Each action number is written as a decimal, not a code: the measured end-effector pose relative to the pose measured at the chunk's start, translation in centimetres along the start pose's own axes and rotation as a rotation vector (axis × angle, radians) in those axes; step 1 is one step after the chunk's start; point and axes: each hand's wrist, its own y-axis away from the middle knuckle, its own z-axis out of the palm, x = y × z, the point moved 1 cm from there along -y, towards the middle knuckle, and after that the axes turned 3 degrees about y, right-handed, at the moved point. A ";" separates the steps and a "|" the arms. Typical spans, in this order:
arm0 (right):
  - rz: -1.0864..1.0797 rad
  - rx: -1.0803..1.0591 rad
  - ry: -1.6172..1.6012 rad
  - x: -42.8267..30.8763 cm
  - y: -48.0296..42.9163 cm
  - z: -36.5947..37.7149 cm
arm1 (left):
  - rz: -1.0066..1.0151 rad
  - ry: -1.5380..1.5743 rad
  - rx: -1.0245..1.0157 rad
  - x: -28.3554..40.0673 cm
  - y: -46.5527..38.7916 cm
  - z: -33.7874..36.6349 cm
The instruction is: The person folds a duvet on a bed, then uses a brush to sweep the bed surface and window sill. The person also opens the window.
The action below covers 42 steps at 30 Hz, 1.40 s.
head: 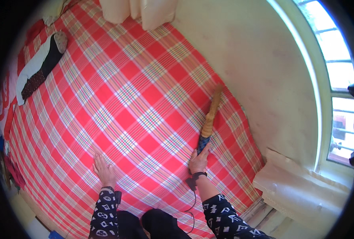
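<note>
A red plaid bedsheet (126,118) with white and yellow bands spreads over a wide bed in front of me. My right hand (198,162) grips the blue patterned handle of a grass broom (207,128). The broom's tan bristles lie along the sheet's right side, pointing towards the wall, and their tip is slightly blurred. My left hand (104,171) rests palm down on the sheet, fingers spread, holding nothing. A dark band with a small black device and a cable is at my right wrist.
A pale wall (239,53) borders the bed's right side, with a barred window (341,80) beyond. Rolled black and white cloth (42,67) lies at upper left. Pale curtain-like fabric (159,13) hangs at the far edge. A cream cover (293,188) drapes over something at lower right.
</note>
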 end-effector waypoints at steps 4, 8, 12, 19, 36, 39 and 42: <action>0.017 -0.080 0.012 -0.3 0.2 -1.0 | 0.061 0.142 -0.152 -0.5 1.8 -3.3; 0.077 -0.162 -0.032 -0.5 -0.4 -3.0 | 0.049 0.254 -0.476 -3.3 6.8 -8.9; 0.128 -0.323 -0.041 -0.8 -0.1 -5.3 | -0.023 0.408 -0.455 -5.1 13.4 -16.6; -0.194 -0.780 -0.217 0.2 14.4 -14.2 | -0.113 0.898 -0.595 3.1 12.4 -21.8; -0.911 -1.077 -0.341 -22.8 27.8 -32.1 | -0.072 1.512 -0.749 5.2 8.7 -31.2; -0.878 -0.918 -0.331 -21.2 22.0 -36.5 | -0.090 1.584 -0.686 4.2 6.9 -32.8; -0.735 -0.387 -0.373 -15.1 12.9 -44.5 | -0.114 1.632 -0.633 4.6 5.7 -33.9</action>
